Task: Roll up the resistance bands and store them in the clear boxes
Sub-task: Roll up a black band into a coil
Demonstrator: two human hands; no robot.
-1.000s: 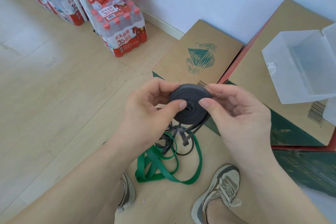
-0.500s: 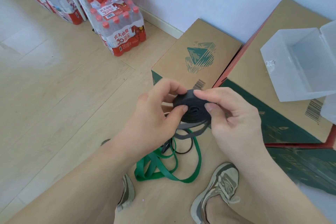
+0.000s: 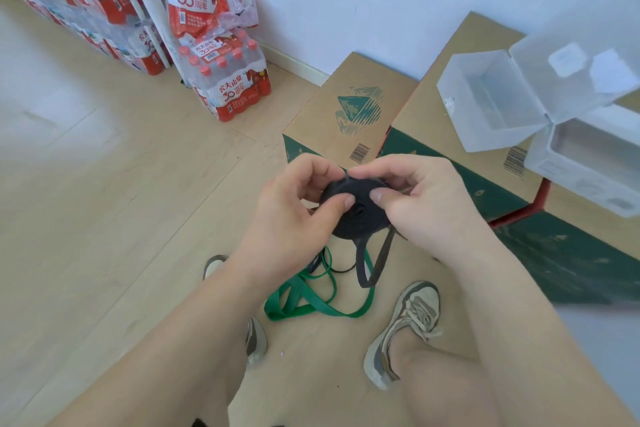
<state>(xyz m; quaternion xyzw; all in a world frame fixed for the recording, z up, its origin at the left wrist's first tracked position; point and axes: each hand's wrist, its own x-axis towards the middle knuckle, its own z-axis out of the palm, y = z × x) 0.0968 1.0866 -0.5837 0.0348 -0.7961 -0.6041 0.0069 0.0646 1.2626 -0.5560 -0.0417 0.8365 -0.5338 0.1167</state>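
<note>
Over the wooden floor (image 3: pixel 104 218), out in front of us, we held the black resistance band (image 3: pixel 360 218) wound into a tight flat coil. Our left hand (image 3: pixel 287 215) pinched it from the left, with the thumb pressed on the near face and the fingers curled behind. Our right hand (image 3: pixel 426 204) pinched it from the right in the same way, its thumb tip just beside the left thumb and its fingers hooked over the coil's top edge. An unrolled length of the band (image 3: pixel 362 267) hung from the coil's lower edge in a narrow loop; we could not tell whether it reached the floor. Below it a green band (image 3: pixel 311 302) lay loose in tangled loops between our shoes (image 3: pixel 405 329). Two clear boxes (image 3: pixel 491 104) sat well to the right on a cardboard carton (image 3: pixel 433 121), the nearer-centre one with its lid swung open. A lower carton (image 3: pixel 332 114) stood beside it against the wall, and shrink-wrapped packs of water bottles (image 3: pixel 232 83) were stacked further left.
</note>
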